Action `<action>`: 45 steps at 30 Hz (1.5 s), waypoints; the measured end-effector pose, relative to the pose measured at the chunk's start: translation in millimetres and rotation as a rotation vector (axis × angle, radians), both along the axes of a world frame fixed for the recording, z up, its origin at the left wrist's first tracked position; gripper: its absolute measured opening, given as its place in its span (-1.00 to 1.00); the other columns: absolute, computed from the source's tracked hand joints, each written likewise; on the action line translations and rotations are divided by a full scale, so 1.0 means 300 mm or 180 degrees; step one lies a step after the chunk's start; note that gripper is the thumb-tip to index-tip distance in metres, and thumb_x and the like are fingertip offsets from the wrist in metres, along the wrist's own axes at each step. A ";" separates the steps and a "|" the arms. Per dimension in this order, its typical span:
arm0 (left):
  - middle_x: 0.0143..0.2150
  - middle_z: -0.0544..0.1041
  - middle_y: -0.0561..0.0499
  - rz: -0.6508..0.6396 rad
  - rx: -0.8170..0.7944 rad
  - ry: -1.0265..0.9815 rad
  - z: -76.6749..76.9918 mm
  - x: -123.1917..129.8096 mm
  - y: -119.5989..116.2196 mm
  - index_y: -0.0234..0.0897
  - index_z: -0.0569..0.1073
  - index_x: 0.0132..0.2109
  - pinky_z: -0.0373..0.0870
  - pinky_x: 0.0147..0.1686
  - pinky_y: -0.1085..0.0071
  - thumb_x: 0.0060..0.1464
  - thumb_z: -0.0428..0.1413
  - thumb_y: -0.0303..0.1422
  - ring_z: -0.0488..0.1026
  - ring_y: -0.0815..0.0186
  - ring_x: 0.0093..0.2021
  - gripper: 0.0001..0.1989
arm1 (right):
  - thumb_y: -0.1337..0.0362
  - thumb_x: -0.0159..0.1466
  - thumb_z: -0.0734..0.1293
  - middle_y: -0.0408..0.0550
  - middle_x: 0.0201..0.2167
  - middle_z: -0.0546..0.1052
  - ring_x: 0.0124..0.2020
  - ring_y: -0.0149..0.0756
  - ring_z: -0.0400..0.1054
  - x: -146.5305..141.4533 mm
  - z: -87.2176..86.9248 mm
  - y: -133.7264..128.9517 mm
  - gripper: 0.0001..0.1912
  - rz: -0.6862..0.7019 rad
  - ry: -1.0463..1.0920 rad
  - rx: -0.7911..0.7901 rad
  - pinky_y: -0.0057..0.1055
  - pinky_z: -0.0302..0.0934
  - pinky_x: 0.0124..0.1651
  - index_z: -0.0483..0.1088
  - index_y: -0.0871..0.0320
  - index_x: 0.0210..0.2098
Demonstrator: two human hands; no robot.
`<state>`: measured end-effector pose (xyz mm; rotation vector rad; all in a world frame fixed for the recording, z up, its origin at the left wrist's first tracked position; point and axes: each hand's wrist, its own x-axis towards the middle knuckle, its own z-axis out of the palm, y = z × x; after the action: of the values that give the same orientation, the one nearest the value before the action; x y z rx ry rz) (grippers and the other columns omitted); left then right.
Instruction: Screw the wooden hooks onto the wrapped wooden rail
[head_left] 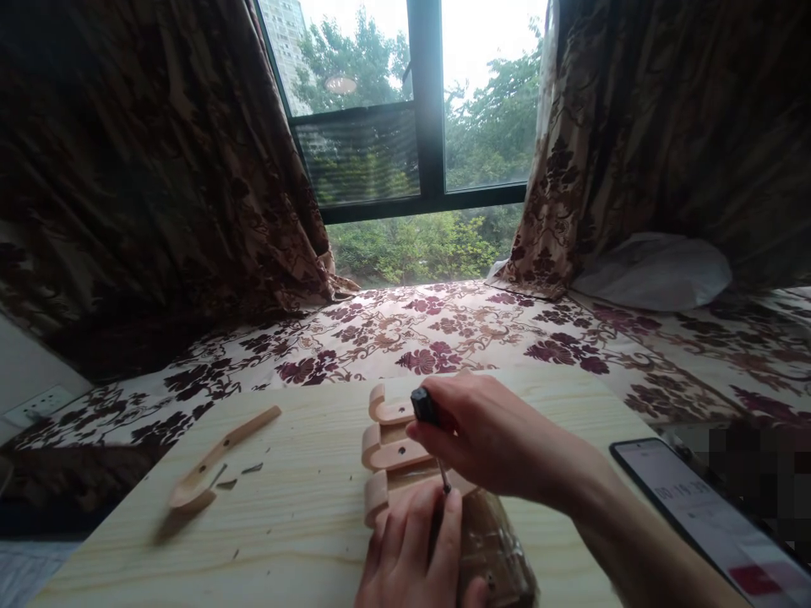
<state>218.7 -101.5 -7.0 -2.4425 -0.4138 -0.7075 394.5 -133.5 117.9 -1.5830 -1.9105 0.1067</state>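
My right hand (487, 431) is closed around the black handle of a screwdriver (423, 407), which points down. Its tip meets a dark screw (447, 487) at the nearest of several curved wooden hooks (378, 496). My left hand (411, 545) presses and grips that hook, with fingertips on both sides of the screw; part of the hook is hidden under them. Two more wooden hooks (400, 454) lie in a row just beyond, each with a dark hole or screw head. Beneath the row is a brown wooden piece (500, 540) in clear, shiny wrapping.
A loose wooden hook (209, 463) lies left on the pale wooden board (304, 540), beside small dark pieces (252, 468), perhaps screws. A phone (697, 515) showing a timer sits at the right edge. Behind are a floral cloth (431, 325), curtains and a window.
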 end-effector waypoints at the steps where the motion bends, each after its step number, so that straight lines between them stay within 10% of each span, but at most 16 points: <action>1: 0.03 0.48 -0.04 0.0009 -0.0025 0.0014 0.001 0.000 -0.002 -0.25 0.30 0.14 0.42 -0.17 0.33 0.00 0.03 -0.23 0.44 0.20 -0.04 -0.47 | 0.27 0.22 0.26 -0.23 -0.58 0.26 -0.55 -0.48 0.00 0.005 -0.004 0.004 -0.74 -0.0028 0.0041 -0.0019 -0.46 -0.14 -0.48 0.10 0.15 -0.52; 21: 0.01 0.48 -0.08 0.0025 0.0030 0.0025 0.034 0.007 -0.019 -0.29 0.32 0.12 0.42 -0.20 0.30 -0.03 0.01 -0.24 0.46 0.19 -0.07 -0.47 | 0.20 0.23 0.28 -0.24 -0.55 0.34 -0.53 -0.46 0.08 0.030 0.019 -0.027 -0.85 -0.0231 -0.0058 -0.0240 -0.46 -0.06 -0.46 0.25 0.12 -0.40; 28: -0.06 0.52 -0.11 -0.0061 0.0042 -0.0104 0.061 0.023 -0.022 -0.33 0.36 0.05 0.43 -0.22 0.29 -0.05 -0.01 -0.24 0.48 0.18 -0.12 -0.50 | 0.31 0.24 0.27 -0.26 -0.44 0.41 -0.45 -0.48 0.19 0.023 0.035 -0.070 -0.92 0.0404 -0.0030 -0.0249 -0.49 0.00 -0.39 0.33 0.07 -0.25; 45: -0.09 0.54 -0.09 -0.0113 -0.0154 -0.0187 0.088 0.034 -0.028 -0.33 0.38 0.00 0.48 -0.26 0.33 -0.05 -0.02 -0.30 0.49 0.21 -0.15 -0.56 | 0.24 0.27 0.23 -0.23 -0.54 0.36 -0.55 -0.43 0.09 -0.006 0.028 -0.071 -0.85 -0.0329 -0.0575 -0.0209 -0.42 -0.11 -0.48 0.20 0.12 -0.40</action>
<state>228.8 -110.0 19.4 -2.4846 -0.4157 -0.7946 392.8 -154.7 126.4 -1.7847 -1.9739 -0.0185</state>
